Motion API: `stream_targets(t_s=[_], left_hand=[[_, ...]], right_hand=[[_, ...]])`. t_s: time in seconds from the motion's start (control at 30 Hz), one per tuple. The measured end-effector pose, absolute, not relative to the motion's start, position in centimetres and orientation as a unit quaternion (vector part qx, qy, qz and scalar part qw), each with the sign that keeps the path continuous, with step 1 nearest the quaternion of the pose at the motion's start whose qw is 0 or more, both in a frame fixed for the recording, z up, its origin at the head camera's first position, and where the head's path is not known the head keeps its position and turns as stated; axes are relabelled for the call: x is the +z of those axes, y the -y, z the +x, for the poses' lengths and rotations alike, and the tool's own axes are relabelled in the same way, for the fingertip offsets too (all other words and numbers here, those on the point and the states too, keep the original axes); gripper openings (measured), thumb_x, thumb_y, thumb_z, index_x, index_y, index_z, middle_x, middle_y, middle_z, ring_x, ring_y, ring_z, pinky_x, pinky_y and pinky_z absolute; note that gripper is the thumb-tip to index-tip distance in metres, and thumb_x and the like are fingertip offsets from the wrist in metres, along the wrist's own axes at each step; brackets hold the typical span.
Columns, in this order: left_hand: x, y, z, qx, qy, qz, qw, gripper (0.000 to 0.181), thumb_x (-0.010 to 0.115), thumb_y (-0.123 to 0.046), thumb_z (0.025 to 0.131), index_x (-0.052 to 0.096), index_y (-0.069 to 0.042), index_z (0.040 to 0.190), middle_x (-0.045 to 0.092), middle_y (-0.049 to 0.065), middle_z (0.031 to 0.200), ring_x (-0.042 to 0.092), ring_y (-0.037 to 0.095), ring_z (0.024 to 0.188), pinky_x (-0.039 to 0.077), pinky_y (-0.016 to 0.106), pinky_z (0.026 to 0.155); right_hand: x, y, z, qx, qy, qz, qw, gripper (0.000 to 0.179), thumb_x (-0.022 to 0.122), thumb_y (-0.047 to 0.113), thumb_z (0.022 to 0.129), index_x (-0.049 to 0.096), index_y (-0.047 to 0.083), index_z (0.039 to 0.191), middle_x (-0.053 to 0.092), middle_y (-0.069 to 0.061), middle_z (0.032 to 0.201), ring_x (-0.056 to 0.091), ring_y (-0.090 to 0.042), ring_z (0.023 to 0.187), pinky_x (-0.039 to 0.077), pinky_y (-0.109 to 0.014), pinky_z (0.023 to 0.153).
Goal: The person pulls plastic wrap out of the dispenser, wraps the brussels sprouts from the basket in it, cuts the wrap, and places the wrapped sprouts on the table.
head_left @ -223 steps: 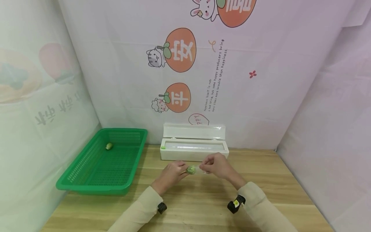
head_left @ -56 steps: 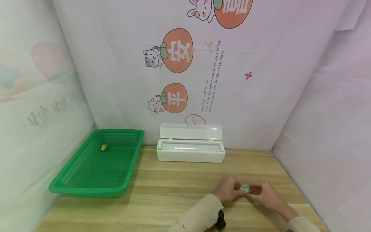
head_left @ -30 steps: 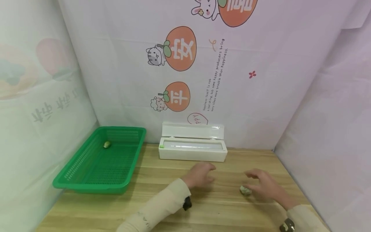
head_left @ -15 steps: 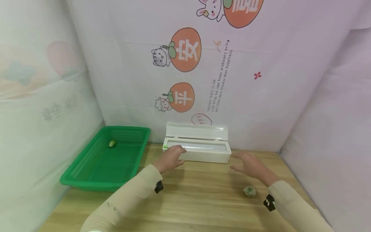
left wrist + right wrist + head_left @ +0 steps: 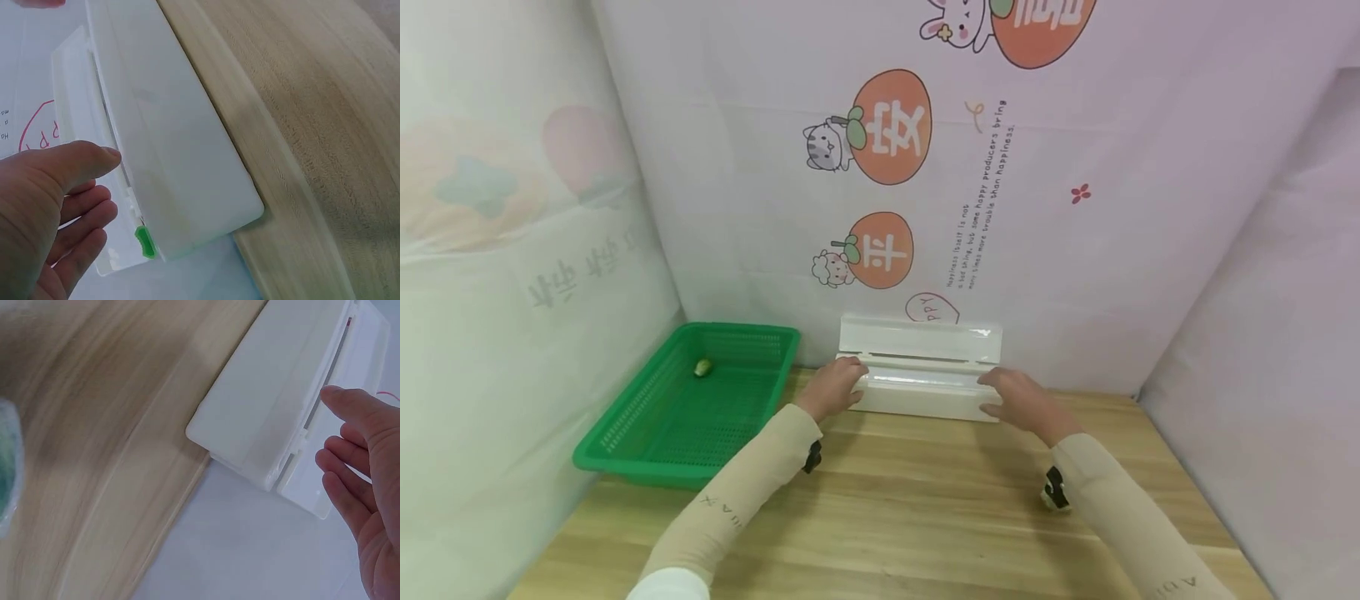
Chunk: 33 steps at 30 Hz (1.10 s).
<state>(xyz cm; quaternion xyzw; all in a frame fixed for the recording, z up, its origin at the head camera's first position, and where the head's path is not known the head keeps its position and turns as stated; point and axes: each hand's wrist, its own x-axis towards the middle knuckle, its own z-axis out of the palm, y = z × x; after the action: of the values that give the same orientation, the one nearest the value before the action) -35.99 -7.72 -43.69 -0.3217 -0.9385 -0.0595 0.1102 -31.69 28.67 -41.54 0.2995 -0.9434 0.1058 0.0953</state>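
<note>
A white cling film dispenser (image 5: 917,402) stands against the back wall, its lid (image 5: 919,340) raised and film inside. My left hand (image 5: 833,387) reaches over its left end, thumb and fingers loosely bent and spread apart. In the left wrist view a green slider (image 5: 145,242) shows near that thumb. Over the dispenser's right end is my right hand (image 5: 1026,404), thumb apart from its lightly bent fingers and nothing between them. A small green vegetable wrapped in clear film (image 5: 7,465) lies on the table, mostly covered by the right wrist's black camera in the head view.
To the left stands a green plastic basket (image 5: 681,473), with one small green vegetable like a Brussels sprout (image 5: 702,367) in its far corner. Printed white cloth walls (image 5: 760,200) enclose the wooden table (image 5: 910,508) at the back and sides.
Earlier both hands worked film round the green vegetable, then set it down at the right and let go. Since then both hands have moved forward to the two ends of the dispenser.
</note>
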Motion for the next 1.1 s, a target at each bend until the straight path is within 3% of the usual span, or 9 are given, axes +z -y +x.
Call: stream_targets(t_s=[0.3,0.57,0.9,1.1], left_hand=[[-43.6,8.1,-37.8,-0.033,0.93,-0.333,0.154,0.022,0.083,-0.016,0.092,0.075,-0.003,0.108,0.076,0.012,0.107,0.073,0.026,0.096,0.064,0.037,0.08],[-44.2,8.2,-38.7,-0.024,0.93,-0.337,0.144,0.015,0.083,-0.015,0.092,0.077,-0.005,0.102,0.078,0.009,0.101,0.074,0.023,0.091,0.063,0.035,0.079],[-44.6,8.2,-38.5,-0.041,0.935,-0.335,0.107,0.006,0.079,-0.012,0.095,0.078,-0.007,0.095,0.08,0.006,0.096,0.073,0.018,0.084,0.062,0.031,0.074],[-44.5,8.7,-38.6,-0.082,0.93,-0.347,0.085,0.01,0.077,-0.01,0.097,0.078,-0.006,0.087,0.077,0.003,0.086,0.064,0.012,0.075,0.056,0.028,0.07]], right_hand=[[-42.1,-29.0,-34.6,0.084,0.943,0.301,0.116,0.035,0.083,0.004,0.088,0.071,-0.011,0.118,0.075,-0.027,0.118,0.072,-0.044,0.111,0.06,-0.053,0.099],[-42.7,-29.0,-35.2,0.094,0.946,0.298,0.093,0.029,0.08,0.003,0.09,0.072,-0.008,0.116,0.075,-0.025,0.116,0.072,-0.041,0.109,0.06,-0.052,0.099],[-44.5,-29.1,-35.5,0.116,0.953,0.269,0.073,0.013,0.078,0.003,0.092,0.075,-0.001,0.104,0.078,-0.015,0.101,0.074,-0.03,0.095,0.064,-0.045,0.09],[-44.6,-29.4,-35.8,0.148,0.951,0.263,0.065,0.014,0.078,0.005,0.092,0.076,-0.001,0.104,0.078,-0.017,0.101,0.075,-0.031,0.094,0.064,-0.046,0.089]])
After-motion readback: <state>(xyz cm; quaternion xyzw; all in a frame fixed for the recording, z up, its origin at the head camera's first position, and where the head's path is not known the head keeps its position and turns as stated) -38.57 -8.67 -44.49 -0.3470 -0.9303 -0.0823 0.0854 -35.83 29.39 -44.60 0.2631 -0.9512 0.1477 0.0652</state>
